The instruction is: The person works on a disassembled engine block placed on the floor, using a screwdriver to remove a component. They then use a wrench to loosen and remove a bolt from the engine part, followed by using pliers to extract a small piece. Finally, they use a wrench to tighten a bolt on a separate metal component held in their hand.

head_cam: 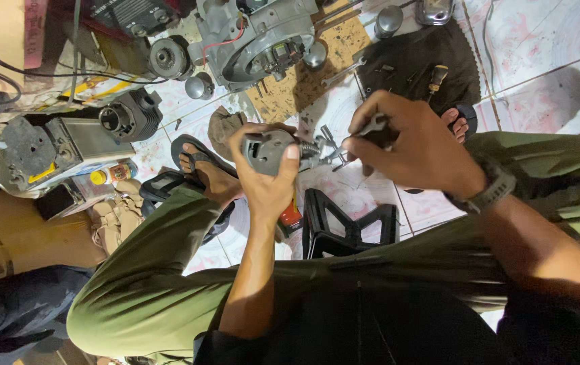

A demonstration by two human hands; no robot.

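Gripping a round grey metal engine part, the left hand wraps its fingers around the rim with the thumb pressed across the face, so it is closed firmly on the piece. A short spring-wound shaft sticks out from the part toward the right hand, which is closed tightly around a small metal wrench, its head meeting the fittings at the end of that shaft. Both hands are raised above the knees, over the tiled floor, and the part sits between them, just beside the wrench. A dark wristwatch circles the right wrist.

Below the hands a black folding stand lies on the floor, with a small red object just beside it, partly hidden by the left forearm. A foot in a black sandal rests to the left. Farther up, a large grey engine casing with red wiring lies on a board of perforated hardboard, near a loose spanner. A finned black cylinder sits at the left edge, and a screwdriver lies on a dark cloth.
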